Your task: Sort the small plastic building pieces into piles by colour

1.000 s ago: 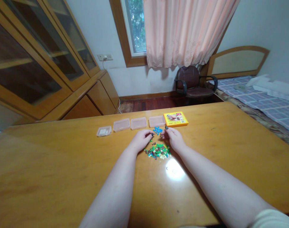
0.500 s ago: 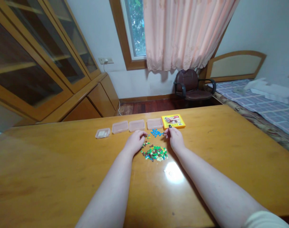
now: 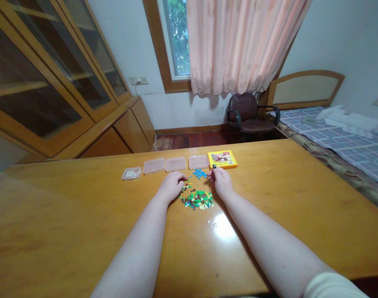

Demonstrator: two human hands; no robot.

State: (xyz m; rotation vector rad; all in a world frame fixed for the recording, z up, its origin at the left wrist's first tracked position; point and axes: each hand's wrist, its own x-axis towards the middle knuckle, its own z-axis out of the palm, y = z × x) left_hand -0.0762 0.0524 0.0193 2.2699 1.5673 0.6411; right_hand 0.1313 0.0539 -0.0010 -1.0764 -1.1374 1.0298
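My left hand (image 3: 172, 186) rests on the table, its fingers bent but apart, at the left edge of a few loose multicoloured toy bricks (image 3: 186, 186). My right hand (image 3: 222, 182) has its fingers drawn together at the right side of a small group of blue bricks (image 3: 199, 174). What those fingertips hold, if anything, is too small to make out. Nearer to me, between my forearms, lies a larger heap of green, brown, cream and yellow bricks (image 3: 197, 199).
Behind my hands stand clear plastic trays (image 3: 154, 166) in a row, the leftmost tray (image 3: 124, 175) with something pale in it. A yellow box (image 3: 234, 165) lies at the row's right end. Beyond the table (image 3: 83, 215) are a chair (image 3: 244, 108), a bed and a glass-fronted cabinet.
The view has turned slightly, so the table things sit a little further left. Both hands keep nearly the same places beside the bricks, with only small finger movements.
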